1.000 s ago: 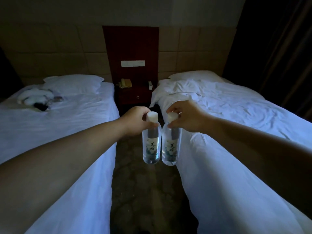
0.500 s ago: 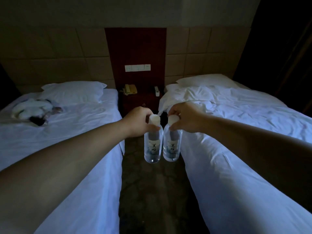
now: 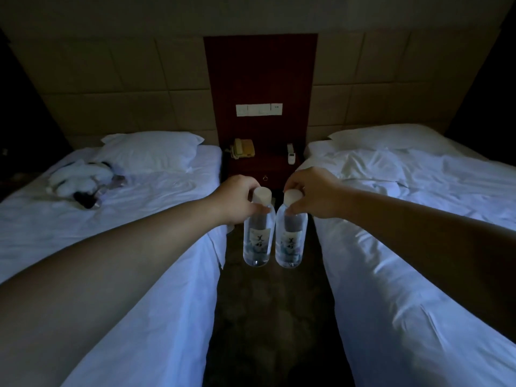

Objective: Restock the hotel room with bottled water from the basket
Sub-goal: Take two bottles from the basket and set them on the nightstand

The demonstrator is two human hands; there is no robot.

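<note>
Two clear water bottles with white caps and pale labels hang side by side over the dark aisle between two beds. My left hand [image 3: 237,198] grips the left bottle [image 3: 257,238] at its neck. The right bottle [image 3: 291,241] is held the same way by my right hand [image 3: 314,191]. Both bottles are upright and almost touch each other. Beyond them stands a dark wooden nightstand [image 3: 262,170]. No basket is in view.
A beige telephone [image 3: 243,148] and a white remote [image 3: 291,153] lie on the nightstand. White beds flank the aisle: the left bed [image 3: 139,247] has a pillow and a bundle of cloth [image 3: 81,180], the right bed [image 3: 405,247] has rumpled sheets. A switch panel [image 3: 259,109] is on the wall.
I have moved forward along the aisle; the nightstand and beds' heads are closer. Both hands still hold the bottles, now a little higher in view and nearer the nightstand.
</note>
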